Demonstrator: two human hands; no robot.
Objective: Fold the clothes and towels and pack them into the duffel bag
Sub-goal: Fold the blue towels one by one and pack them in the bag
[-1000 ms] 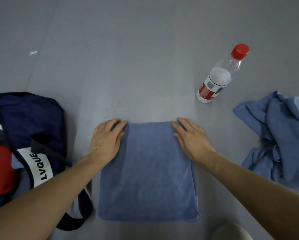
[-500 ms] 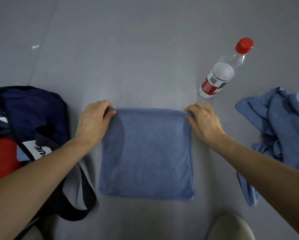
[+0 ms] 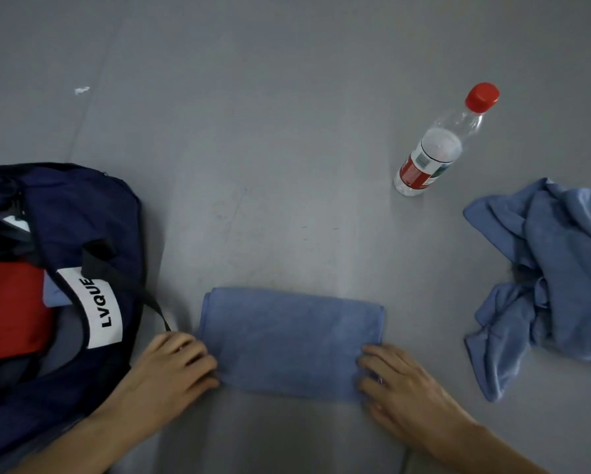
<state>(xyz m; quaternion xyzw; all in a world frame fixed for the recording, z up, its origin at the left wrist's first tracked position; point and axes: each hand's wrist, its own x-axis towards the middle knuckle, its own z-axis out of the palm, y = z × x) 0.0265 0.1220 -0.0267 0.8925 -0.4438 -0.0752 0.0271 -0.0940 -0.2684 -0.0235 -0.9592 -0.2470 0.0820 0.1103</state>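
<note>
A folded blue towel (image 3: 289,340) lies as a wide flat rectangle on the grey floor in front of me. My left hand (image 3: 176,369) pinches its near left corner with curled fingers. My right hand (image 3: 401,383) holds the near right corner, fingers lying over the top layer. The navy duffel bag (image 3: 92,220) sits open at the left, with a white LVQUE label, and a red folded item (image 3: 11,306) and a bit of blue cloth inside. A crumpled blue cloth (image 3: 557,275) lies at the right.
A clear plastic water bottle (image 3: 439,148) with a red cap stands beyond the towel to the right. The bag's black strap (image 3: 155,307) trails toward the towel's left edge. A small white scrap (image 3: 82,90) lies far left on the floor.
Both hands pulled the towel's far edge toward me and laid it over the near edge, halving the towel. The hands now sit at the near corners.
</note>
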